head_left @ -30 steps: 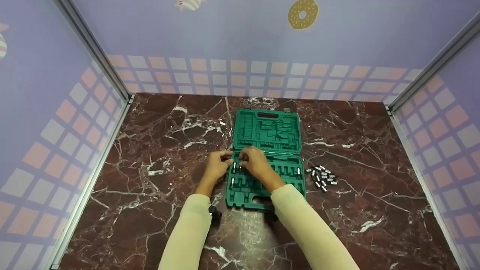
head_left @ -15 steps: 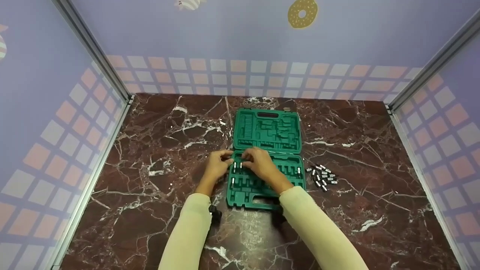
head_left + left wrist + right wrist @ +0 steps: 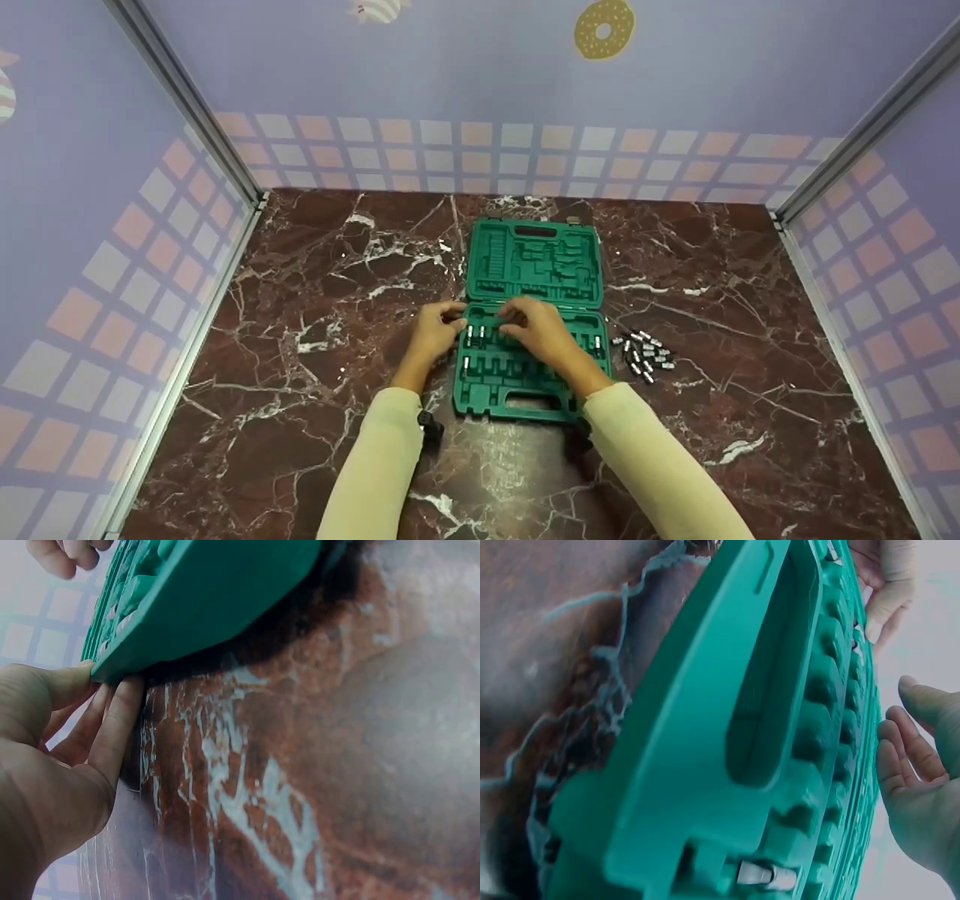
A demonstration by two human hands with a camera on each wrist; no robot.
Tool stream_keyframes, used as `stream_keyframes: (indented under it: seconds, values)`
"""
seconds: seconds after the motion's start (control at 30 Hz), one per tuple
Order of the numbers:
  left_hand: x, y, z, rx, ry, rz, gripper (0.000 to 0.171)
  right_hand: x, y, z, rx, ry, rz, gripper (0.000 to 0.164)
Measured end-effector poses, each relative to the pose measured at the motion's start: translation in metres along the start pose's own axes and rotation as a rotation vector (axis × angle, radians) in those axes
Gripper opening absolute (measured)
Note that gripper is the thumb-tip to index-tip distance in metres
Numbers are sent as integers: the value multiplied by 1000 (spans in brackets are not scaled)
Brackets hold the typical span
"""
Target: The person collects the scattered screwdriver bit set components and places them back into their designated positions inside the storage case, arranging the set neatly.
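A green plastic socket case (image 3: 480, 409) lies open on the marbled table. My left hand (image 3: 433, 330) holds its left edge, the thumb (image 3: 71, 682) on the rim and the fingers against the underside. Over the case's upper left part hovers my right hand (image 3: 541, 331), its fingers loosely bent and nothing visible between them. Two small silver bit sockets (image 3: 481, 334) sit side by side in the upper left slots. Another bit socket (image 3: 466, 365) lies in the slot row below. At the right end is one more bit socket (image 3: 598, 343).
Right of the case lies a loose pile of several bit sockets (image 3: 646, 354). The moulded lid (image 3: 491, 247) is folded back behind the tray. Patterned purple panels (image 3: 480, 75) enclose the table at the back and both sides.
My right hand has drawn away to the right from the upper left slots, leaving the second bit socket there in plain sight. My left hand stays at the case edge.
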State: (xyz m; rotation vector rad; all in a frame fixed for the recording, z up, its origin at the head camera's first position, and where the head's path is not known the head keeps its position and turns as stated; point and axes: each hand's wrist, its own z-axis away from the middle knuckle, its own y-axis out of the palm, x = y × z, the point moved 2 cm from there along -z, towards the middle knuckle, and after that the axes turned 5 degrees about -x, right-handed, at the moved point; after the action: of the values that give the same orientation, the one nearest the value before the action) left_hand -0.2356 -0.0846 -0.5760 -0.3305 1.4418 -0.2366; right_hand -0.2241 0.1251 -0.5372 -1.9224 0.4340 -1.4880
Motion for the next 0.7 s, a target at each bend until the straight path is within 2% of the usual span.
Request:
stream_keyframes:
  seconds: [0.3, 0.43, 0.53, 0.7]
  values:
    - [0, -2, 1, 19, -16, 4, 27, -11, -19, 20, -76, -18, -49, 26]
    - [-1, -2, 1, 14, -8, 13, 28, -16, -29, 29, -102, 4, -66, 27]
    - [-2, -2, 1, 10, -3, 16, 28, -21, -37, 35, -122, 22, -58, 27]
    - [-2, 0, 2, 6, 2, 20, 27, -31, -57, 47, -196, 2, -57, 27]
